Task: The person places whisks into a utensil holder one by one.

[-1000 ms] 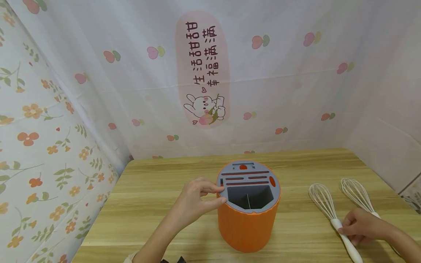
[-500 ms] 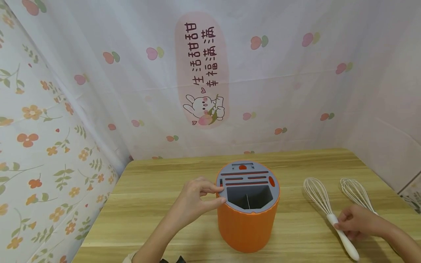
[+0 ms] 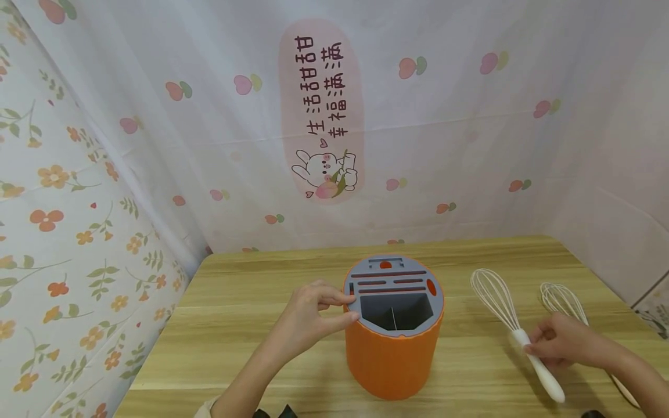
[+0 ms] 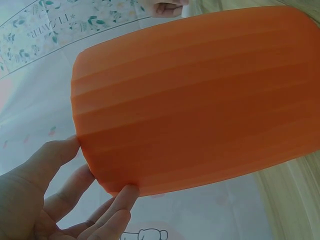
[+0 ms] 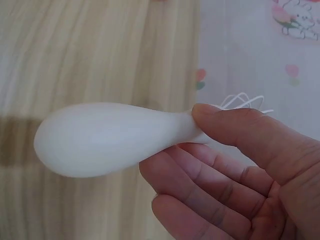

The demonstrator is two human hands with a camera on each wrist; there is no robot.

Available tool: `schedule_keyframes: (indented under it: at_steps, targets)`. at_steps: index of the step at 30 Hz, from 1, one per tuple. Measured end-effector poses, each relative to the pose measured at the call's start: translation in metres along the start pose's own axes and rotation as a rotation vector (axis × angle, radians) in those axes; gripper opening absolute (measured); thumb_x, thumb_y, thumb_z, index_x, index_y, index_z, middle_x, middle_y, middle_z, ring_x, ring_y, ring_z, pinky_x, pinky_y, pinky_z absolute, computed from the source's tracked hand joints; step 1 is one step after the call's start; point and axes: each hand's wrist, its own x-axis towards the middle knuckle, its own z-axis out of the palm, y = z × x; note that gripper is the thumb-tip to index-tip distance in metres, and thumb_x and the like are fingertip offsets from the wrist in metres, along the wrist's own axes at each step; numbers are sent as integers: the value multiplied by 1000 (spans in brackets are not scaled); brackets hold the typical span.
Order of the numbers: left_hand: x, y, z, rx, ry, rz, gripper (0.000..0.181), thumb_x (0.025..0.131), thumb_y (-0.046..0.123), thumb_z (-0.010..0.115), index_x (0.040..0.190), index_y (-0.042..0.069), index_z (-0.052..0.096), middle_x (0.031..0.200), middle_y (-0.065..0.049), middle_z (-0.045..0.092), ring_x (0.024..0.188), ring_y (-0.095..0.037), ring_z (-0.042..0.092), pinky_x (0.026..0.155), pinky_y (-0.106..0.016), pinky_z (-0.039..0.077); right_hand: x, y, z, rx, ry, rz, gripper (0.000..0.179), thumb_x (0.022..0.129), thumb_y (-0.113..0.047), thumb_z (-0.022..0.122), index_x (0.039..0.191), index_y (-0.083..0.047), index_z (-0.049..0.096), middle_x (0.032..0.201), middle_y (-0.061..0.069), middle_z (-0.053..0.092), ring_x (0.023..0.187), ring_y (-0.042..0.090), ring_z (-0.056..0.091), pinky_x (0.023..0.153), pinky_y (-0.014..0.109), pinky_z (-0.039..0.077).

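Observation:
An orange round utensil holder (image 3: 393,366) with a grey slotted insert (image 3: 388,289) stands upright on the table. My left hand (image 3: 313,313) grips its rim on the left side, thumb and fingertips at the edge; the left wrist view shows fingers (image 4: 125,200) curled against the ribbed orange wall (image 4: 200,100). Over on the right, my right hand (image 3: 569,343) pinches a white whisk (image 3: 543,374) near the top of its handle. Its wire loops point away from me, and the bulbous handle end (image 5: 90,140) sticks out of the hand. A second whisk (image 3: 564,301) lies behind that hand, partly hidden.
The wooden table (image 3: 251,278) backs onto a fruit-print curtain (image 3: 444,162). A flower-print cloth (image 3: 78,232) hangs at the left. Dark objects show at the bottom edge, and a box-like printed surface (image 3: 655,310) stands at the far right.
My right hand has raised the whisk and shifted it left and away from me, apart from the second whisk. The left hand and the utensil holder have hardly moved.

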Motion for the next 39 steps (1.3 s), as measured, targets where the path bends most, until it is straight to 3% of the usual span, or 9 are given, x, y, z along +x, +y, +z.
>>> schedule_keyframes:
  at_steps: [10,32,39]
  targets:
    - [1,1,0,12,1,-3,22,78,21,73,98,13,73,92,7,61,88,-10,60,85,-35,49,7,-34,1,-58,-13,-121,8,86,-5,62,82,2,62,60,-4,60,51,3,53,41,23,44]
    - [0,1,0,2,-10,-4,24,79,25,73,100,15,73,92,5,61,90,-17,60,87,-40,48,11,-100,7,-307,153,-311,5,82,-12,68,85,-12,64,72,-15,62,62,1,58,51,23,47]
    - [0,1,0,8,-6,3,24,79,26,73,100,15,73,91,5,60,89,-15,60,87,-39,48,12,-126,5,-382,193,-299,8,82,-16,69,87,-14,64,70,-18,60,61,-2,56,51,22,46]
